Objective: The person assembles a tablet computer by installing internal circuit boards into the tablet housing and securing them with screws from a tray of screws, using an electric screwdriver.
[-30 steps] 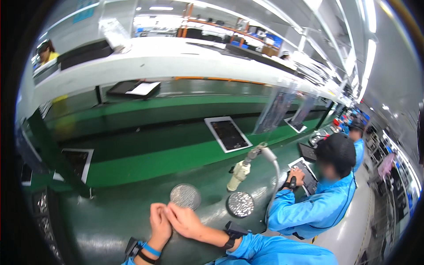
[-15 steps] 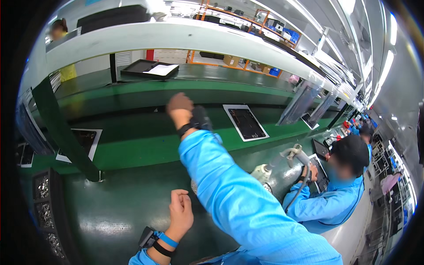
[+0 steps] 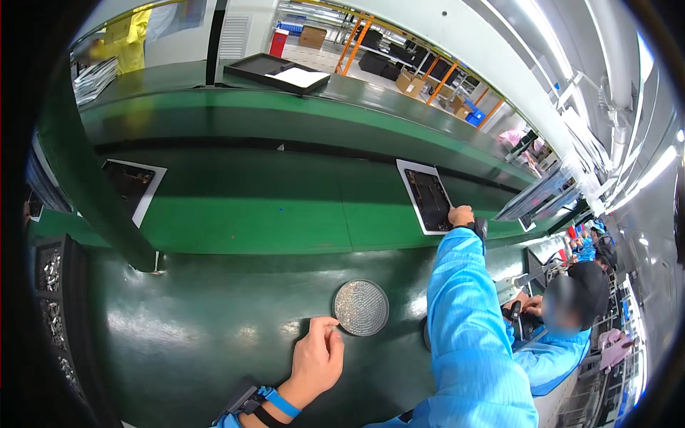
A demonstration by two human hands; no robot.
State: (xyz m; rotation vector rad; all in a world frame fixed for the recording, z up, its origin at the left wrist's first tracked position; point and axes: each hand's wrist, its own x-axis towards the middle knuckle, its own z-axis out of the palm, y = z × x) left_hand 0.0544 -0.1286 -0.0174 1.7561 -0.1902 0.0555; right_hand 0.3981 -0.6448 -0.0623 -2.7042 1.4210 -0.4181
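My right hand (image 3: 462, 216) is stretched out to the right. Its bent fingers close on the near right edge of a dark tablet housing (image 3: 430, 200), which lies on a white backing sheet (image 3: 404, 173) on the green belt; the fingertips are partly hidden. My left hand (image 3: 317, 359) hovers low over the bench with its fingers curled in and nothing visible in them. Beside its fingertips sits a round, shallow metallic dish (image 3: 361, 307) with a bumpy, glittering surface.
A black compartment tray (image 3: 53, 285) of small metal parts stands at the left, near a slanted green post (image 3: 107, 178). Another housing (image 3: 132, 187) lies on the belt there. A black tray (image 3: 267, 68) with white paper rests on the far ledge. A co-worker (image 3: 564, 321) works at my right.
My right arm has swung from over the belt's middle to the housing on the right. The view has turned, and the round dish now shows fully beside my left hand.
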